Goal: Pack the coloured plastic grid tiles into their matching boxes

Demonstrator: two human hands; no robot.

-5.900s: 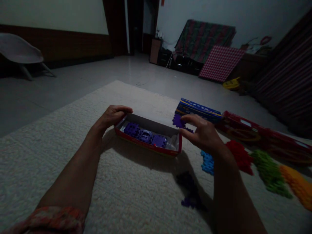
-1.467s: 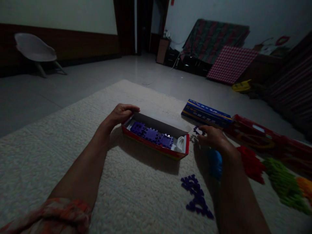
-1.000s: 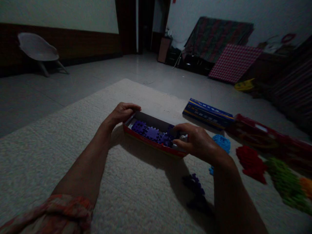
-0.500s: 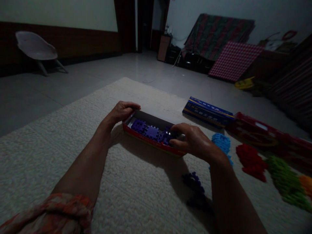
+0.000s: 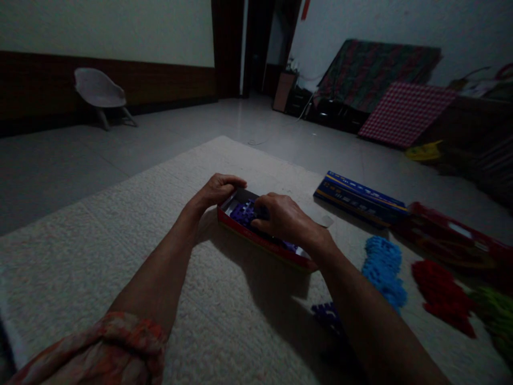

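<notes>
A shallow red box [image 5: 256, 240] lies on the cream rug [image 5: 120, 224] and holds several purple interlocking pieces [image 5: 241, 212]. My left hand [image 5: 218, 189] curls over the box's left end and grips its rim. My right hand [image 5: 280, 218] reaches into the middle of the box, fingers bent down on the purple pieces; what it holds, if anything, is hidden. More purple pieces [image 5: 326, 314] lie on the rug beside my right forearm.
To the right on the rug lie piles of blue pieces [image 5: 383, 264], red pieces [image 5: 441, 291] and green pieces [image 5: 497, 315]. A dark blue box [image 5: 358, 197] and a long red box [image 5: 452, 240] lie behind them. A small chair [image 5: 100, 93] stands far left.
My right hand picked a purple piece off the rug, brought it into the box's right end, and has now slid left to the box's middle. My left hand stays on the box.
</notes>
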